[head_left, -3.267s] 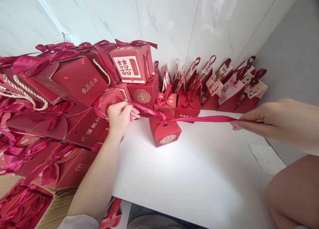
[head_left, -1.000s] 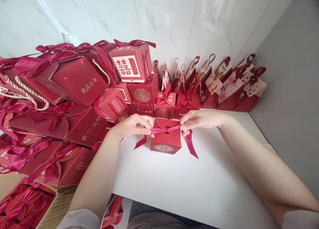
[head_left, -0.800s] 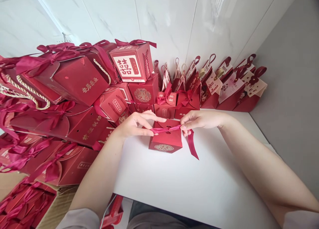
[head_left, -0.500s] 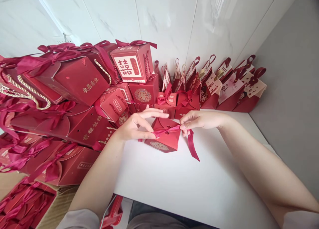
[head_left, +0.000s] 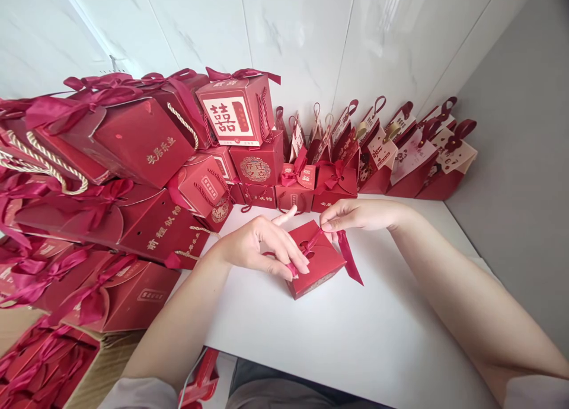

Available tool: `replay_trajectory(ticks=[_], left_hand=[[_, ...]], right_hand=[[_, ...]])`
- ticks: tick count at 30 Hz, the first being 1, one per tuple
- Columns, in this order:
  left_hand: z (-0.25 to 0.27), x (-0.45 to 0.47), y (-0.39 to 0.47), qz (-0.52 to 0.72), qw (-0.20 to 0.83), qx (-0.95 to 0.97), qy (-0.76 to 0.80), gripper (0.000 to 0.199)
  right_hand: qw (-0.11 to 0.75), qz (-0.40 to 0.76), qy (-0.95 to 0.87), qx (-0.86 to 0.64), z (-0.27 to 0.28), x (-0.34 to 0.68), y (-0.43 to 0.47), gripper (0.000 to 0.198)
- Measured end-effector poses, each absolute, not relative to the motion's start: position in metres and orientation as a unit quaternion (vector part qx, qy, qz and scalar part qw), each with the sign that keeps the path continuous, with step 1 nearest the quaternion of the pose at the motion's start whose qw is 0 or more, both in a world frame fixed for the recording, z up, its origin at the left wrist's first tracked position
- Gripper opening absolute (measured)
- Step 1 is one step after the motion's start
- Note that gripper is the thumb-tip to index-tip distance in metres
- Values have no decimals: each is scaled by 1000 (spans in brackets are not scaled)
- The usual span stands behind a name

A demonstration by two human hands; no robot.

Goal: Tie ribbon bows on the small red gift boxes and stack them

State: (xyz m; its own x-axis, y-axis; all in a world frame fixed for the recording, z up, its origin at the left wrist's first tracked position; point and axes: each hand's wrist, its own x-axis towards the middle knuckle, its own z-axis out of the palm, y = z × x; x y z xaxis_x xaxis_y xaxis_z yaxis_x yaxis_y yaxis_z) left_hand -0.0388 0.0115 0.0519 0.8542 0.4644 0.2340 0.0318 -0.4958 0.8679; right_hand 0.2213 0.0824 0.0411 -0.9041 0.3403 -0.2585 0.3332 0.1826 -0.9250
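Observation:
A small red gift box (head_left: 322,261) sits turned at an angle on the white table, its top flaps folded closed. Crimson ribbon (head_left: 311,243) runs across the slots in its top. My left hand (head_left: 269,249) reaches over the box's left side, thumb and fingers pinching the ribbon near the front left corner. Behind the box's far right edge, my right hand (head_left: 353,214) pinches the other end of the ribbon between thumb and forefinger. From those fingers a loose ribbon tail (head_left: 351,261) hangs down over the right corner.
Many red gift boxes (head_left: 142,145) with ribbons and rope handles are stacked on the left. Card-fronted gift bags (head_left: 413,154) line the back by the tiled wall. A cardboard carton (head_left: 100,367) of ribboned boxes stands at lower left. The white table (head_left: 275,332) spreads before me.
The box has turned on the table and its near corner has come toward me. My left hand has moved right and down over it. My right hand has stayed nearly in place.

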Motion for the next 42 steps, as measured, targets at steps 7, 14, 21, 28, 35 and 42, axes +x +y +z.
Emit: replay_trajectory(ticks=[7,14,21,28,35,42], left_hand=[[41,-48,23,292,496,777,254,7],[31,-54,34,315,540,704,338,14],[23,-45,35,369,563,632,383,21],[22,-41,36,429,553,602,384,23],[23,-41,32,420,578,602,357,19],[29,-42,27,372,533,713,262,13]], right_hand=[[1,603,-772,-201,50,227,80,34],[132,575,-790,-167,55,224,70,29],[312,603,-726,-109,33,196,62,17],[358,665,-651,-80,17,181,61,23],[366,692,-591,-194,5,179,64,23],[364,695,-576,-229,-2,177,67,27]])
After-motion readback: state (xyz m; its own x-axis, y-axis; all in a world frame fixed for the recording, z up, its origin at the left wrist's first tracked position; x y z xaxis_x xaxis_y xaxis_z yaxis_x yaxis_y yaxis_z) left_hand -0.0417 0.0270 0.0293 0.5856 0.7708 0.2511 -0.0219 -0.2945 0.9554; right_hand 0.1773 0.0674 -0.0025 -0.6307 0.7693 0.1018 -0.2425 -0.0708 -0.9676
